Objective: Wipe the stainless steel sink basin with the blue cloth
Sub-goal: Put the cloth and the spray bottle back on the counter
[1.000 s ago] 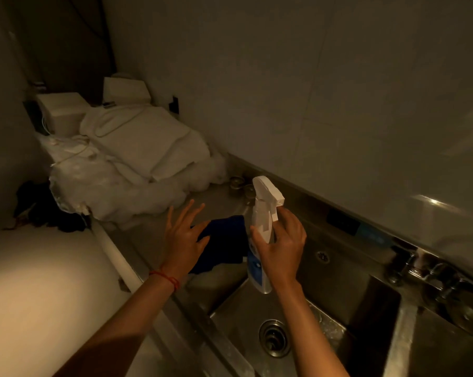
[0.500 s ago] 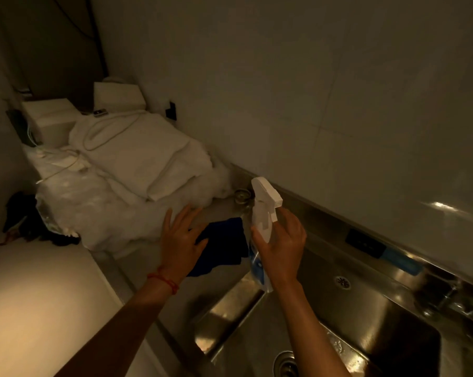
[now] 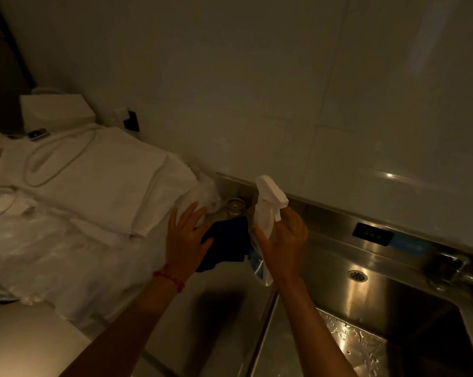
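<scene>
The blue cloth (image 3: 225, 242) lies crumpled on the steel counter left of the sink basin (image 3: 346, 317). My left hand (image 3: 187, 238) hovers over the cloth's left edge with fingers spread and straight; whether it touches the cloth is unclear. My right hand (image 3: 283, 244) grips the neck of a white-headed spray bottle (image 3: 269, 205), held upright just right of the cloth, above the basin's left rim. The basin's floor shows wet drops at the lower right.
A heap of white cloths, plastic wrap and a cable (image 3: 88, 186) fills the counter to the left. A small round metal fitting (image 3: 235, 205) sits behind the blue cloth. A tap fitting (image 3: 452, 268) stands at the basin's far right, and a tiled wall rises behind.
The view has swung left and up, so less of the basin shows. My left hand has come closer over the blue cloth. My right hand still holds the spray bottle upright.
</scene>
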Available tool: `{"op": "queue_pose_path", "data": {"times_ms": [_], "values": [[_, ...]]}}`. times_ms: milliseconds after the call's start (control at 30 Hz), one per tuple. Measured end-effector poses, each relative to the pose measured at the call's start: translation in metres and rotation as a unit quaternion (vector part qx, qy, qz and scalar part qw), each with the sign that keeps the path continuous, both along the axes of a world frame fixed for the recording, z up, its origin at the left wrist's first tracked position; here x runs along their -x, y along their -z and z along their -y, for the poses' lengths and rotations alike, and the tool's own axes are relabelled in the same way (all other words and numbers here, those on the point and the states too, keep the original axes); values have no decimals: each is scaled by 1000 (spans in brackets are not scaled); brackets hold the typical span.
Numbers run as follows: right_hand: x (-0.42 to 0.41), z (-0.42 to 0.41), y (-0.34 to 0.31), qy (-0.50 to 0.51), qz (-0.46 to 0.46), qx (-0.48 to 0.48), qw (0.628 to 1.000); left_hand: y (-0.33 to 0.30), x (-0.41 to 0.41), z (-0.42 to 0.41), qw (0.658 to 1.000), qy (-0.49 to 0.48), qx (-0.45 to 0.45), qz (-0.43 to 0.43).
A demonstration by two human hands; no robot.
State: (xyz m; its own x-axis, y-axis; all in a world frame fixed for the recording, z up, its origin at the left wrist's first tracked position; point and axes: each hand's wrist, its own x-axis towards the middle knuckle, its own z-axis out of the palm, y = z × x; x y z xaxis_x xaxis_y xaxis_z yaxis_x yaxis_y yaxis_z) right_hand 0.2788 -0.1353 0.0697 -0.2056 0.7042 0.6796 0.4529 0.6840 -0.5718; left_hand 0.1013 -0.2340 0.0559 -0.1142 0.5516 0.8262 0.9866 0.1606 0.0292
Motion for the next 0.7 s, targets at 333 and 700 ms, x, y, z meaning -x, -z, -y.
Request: {"op": "queue_pose_path", "data": {"times_ms": [333,700], "values": [[13,-26,13,28,-10,-13,999,6,25,-38,998,60,-18,25],[9,-73,27,-16,-78,17,997,21,25,-81,998,47,29,25]]}}
